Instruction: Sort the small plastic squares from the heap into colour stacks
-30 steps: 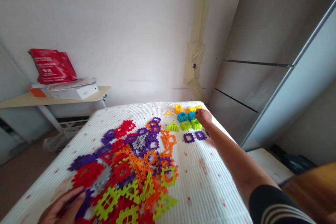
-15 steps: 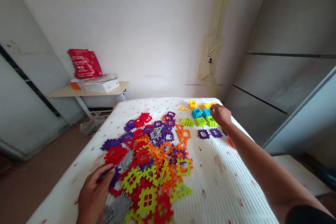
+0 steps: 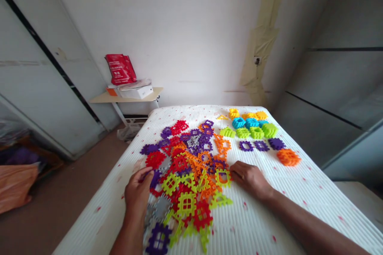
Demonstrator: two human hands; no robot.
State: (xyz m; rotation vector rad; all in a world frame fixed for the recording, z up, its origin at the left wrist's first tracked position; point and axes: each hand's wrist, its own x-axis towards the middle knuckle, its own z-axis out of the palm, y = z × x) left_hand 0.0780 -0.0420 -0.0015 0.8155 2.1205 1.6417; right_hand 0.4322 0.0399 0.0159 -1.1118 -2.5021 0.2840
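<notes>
Toothed plastic building tiles in red, purple, orange, grey and lime green lie in a loose heap. At its left edge, my left hand (image 3: 138, 191) has thumb and fingers closed on a purple tile (image 3: 144, 176), mostly hidden by the hand. My right hand (image 3: 251, 177) rests at the heap's right side with fingers curled, against the edge of a lime green square window tile (image 3: 223, 177). Its fingertips are hidden. Beyond it stand sorted stacks: yellow (image 3: 234, 113), blue (image 3: 238, 122), lime green (image 3: 256, 132), purple (image 3: 277, 143) and orange (image 3: 289, 157).
The heap and stacks lie on a white ribbed, red-dotted cover (image 3: 257, 227). A small side table (image 3: 103, 97) at the back left carries a white box (image 3: 140, 92) and a red bag (image 3: 119, 69). Grey cabinet panels (image 3: 335, 87) rise at the right.
My right hand has come back from the stacks at the far right to the heap's right edge. My left hand stays at the heap's left edge. The camera view has shifted.
</notes>
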